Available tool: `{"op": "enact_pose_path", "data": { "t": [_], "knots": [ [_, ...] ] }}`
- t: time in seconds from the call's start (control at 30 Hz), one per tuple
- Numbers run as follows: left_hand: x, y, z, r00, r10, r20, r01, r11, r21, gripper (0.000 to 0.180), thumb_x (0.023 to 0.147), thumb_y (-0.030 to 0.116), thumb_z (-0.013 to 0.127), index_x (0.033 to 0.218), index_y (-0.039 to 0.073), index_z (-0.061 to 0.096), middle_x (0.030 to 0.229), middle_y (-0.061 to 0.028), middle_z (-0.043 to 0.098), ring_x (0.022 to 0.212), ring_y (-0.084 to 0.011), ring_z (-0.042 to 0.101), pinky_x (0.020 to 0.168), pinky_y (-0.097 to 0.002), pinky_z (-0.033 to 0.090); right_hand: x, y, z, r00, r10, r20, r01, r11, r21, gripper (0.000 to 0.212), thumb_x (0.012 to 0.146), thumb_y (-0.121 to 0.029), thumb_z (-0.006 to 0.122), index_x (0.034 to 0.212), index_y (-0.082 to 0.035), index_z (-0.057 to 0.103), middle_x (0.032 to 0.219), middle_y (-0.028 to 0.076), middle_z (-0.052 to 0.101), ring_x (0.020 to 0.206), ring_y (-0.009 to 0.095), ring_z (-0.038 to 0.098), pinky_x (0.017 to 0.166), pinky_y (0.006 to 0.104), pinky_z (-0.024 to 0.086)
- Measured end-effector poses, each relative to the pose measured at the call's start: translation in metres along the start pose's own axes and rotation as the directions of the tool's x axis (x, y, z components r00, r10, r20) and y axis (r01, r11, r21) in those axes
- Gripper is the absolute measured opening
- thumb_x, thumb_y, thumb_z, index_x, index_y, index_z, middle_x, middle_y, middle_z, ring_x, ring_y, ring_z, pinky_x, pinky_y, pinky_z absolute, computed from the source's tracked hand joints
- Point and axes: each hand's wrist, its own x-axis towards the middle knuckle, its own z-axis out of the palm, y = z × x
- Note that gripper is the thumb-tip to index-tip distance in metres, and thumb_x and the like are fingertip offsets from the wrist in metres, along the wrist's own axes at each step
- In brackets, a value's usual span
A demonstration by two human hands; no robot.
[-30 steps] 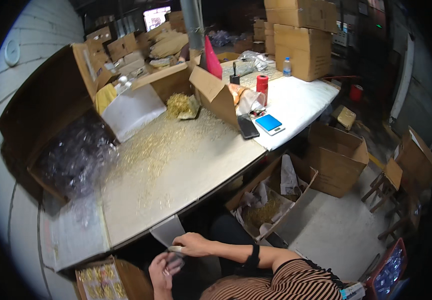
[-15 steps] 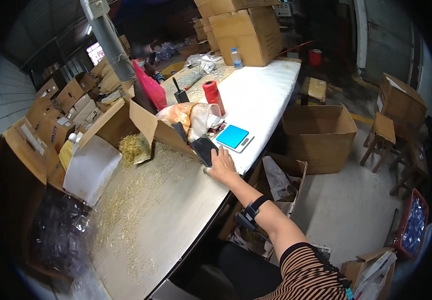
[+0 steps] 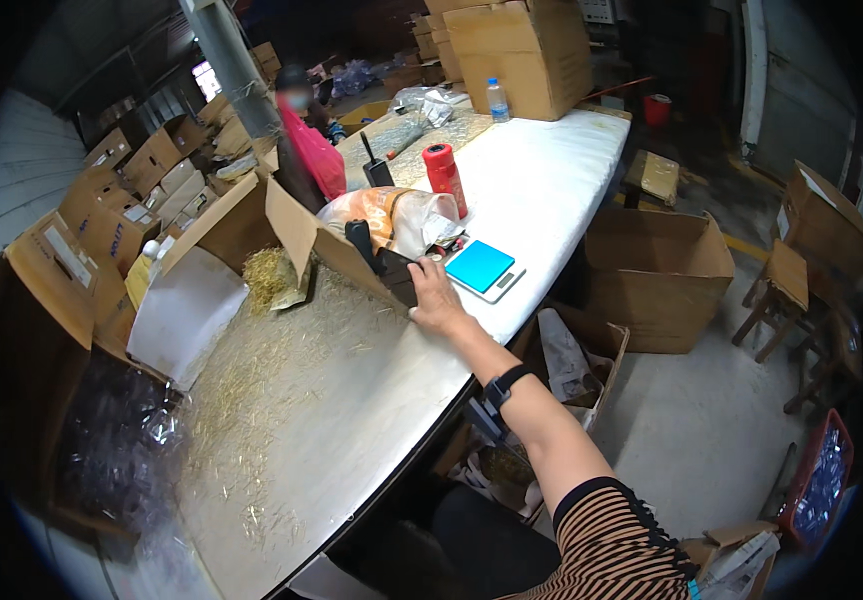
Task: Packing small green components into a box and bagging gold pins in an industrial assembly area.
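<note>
Reaching across the worktable (image 3: 332,420), my right hand (image 3: 439,297) has its fingers closed on the edge of a dark, flat, rectangular thing (image 3: 398,277). A black, handle-like piece (image 3: 360,236) rises beside that thing; I cannot tell whether they are joined. To the right of my fingers lies a kitchen scale (image 3: 482,268) with a blue top. Behind the hand is a clear plastic bag (image 3: 407,217) with orange contents or print. A red bottle (image 3: 445,180) stands upright beyond the bag. My left hand is out of the picture.
Thin golden strands (image 3: 242,430) are scattered over the table, next to an open carton (image 3: 327,250). A plastic water bottle (image 3: 498,100) stands by a large box (image 3: 517,60). On the right are an open box (image 3: 657,285) and wooden stools (image 3: 777,290). A masked person (image 3: 297,95) is farther back.
The dark flat thing has tipped in my right hand, so its broad face shows less. My view has shifted slightly, moving the scene a little to the right.
</note>
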Motion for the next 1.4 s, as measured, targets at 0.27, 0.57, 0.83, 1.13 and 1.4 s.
{"op": "enact_pose_path", "data": {
  "t": [0.27,0.57,0.83,1.13,1.4],
  "knots": [
    [-0.025,0.084,0.014,0.959,-0.282,-0.01,0.234,0.816,-0.528,0.04,0.09,0.025,0.052,0.123,0.001,0.05,0.116,-0.0108,0.057,0.108,-0.0229,0.054,0.092,-0.0328,0.045,-0.015,-0.037,-0.035,0.987,0.114,0.113,-0.111,0.993,-0.025,0.039,0.061,0.006,0.055,0.1,0.005,0.053,0.115,0.023,0.051,0.116,0.039,0.042,0.098,0.042,0.036],
    [0.01,0.005,-0.007,0.94,-0.292,0.175,0.323,0.607,-0.726,0.037,0.089,0.025,0.051,0.117,0.0,0.049,0.112,-0.0228,0.057,0.093,-0.0342,0.062,0.064,-0.0315,0.054,-0.141,-0.289,-0.203,0.713,-0.643,0.278,0.516,0.751,0.412,0.015,0.062,-0.002,0.055,0.078,-0.001,0.057,0.068,0.011,0.056,0.066,0.03,0.057,0.066,0.0366,0.049],
    [-0.021,-0.032,-0.012,0.929,-0.272,0.25,0.354,0.461,-0.814,0.032,0.09,0.016,0.046,0.115,-0.004,0.049,0.111,-0.0261,0.058,0.089,-0.0349,0.065,0.064,-0.0346,0.057,-0.18,-0.389,-0.237,0.525,-0.851,0.019,0.715,0.453,0.533,0.011,0.065,-0.005,0.051,0.067,0.006,0.051,0.067,0.019,0.053,0.056,0.025,0.051,0.065,0.0386,0.05],
    [-0.026,-0.04,-0.038,0.965,-0.152,0.215,0.262,0.513,-0.817,0.032,0.092,0.017,0.044,0.116,-0.004,0.049,0.112,-0.024,0.057,0.093,-0.0364,0.063,0.063,-0.0343,0.057,-0.216,-0.444,-0.249,0.306,-0.942,-0.135,0.894,0.236,0.381,0.018,0.067,-0.011,0.054,0.058,0.004,0.048,0.061,0.019,0.052,0.05,0.022,0.05,0.059,0.0389,0.052],
    [0.013,-0.027,-0.013,0.969,0.051,0.243,0.184,0.508,-0.841,0.042,0.097,0.026,0.035,0.117,-0.007,0.048,0.108,-0.0234,0.058,0.094,-0.0343,0.063,0.062,-0.0356,0.058,-0.191,-0.346,-0.094,0.798,-0.483,0.36,0.268,0.82,0.506,0.043,0.074,0.005,0.054,0.116,0.001,0.052,0.119,0.022,0.054,0.112,0.036,0.051,0.095,0.0384,0.042]
  ]
}}
